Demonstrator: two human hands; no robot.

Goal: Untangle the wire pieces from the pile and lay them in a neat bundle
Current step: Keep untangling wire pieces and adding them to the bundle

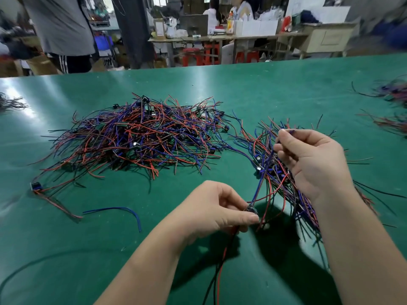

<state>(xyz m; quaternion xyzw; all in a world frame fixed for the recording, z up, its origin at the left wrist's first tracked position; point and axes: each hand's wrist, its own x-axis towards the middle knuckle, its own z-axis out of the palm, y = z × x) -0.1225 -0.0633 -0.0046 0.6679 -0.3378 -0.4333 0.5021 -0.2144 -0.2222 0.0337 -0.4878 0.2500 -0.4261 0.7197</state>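
Note:
A big tangled pile of red, blue and black wire pieces (141, 137) with small black connectors lies on the green table (253, 93). To its right sits a smaller bundle of wires (284, 186). My left hand (215, 210) pinches a small black connector of one wire piece (257, 190), whose red and black leads hang toward me. My right hand (308, 164) is raised over the bundle and pinches the far blue end of that same piece, holding it taut.
A loose blue wire (123, 211) and a stray connector with leads (36, 187) lie at the left front. More wire heaps (394, 106) sit at the right edge. People and cluttered benches stand beyond the table's far edge.

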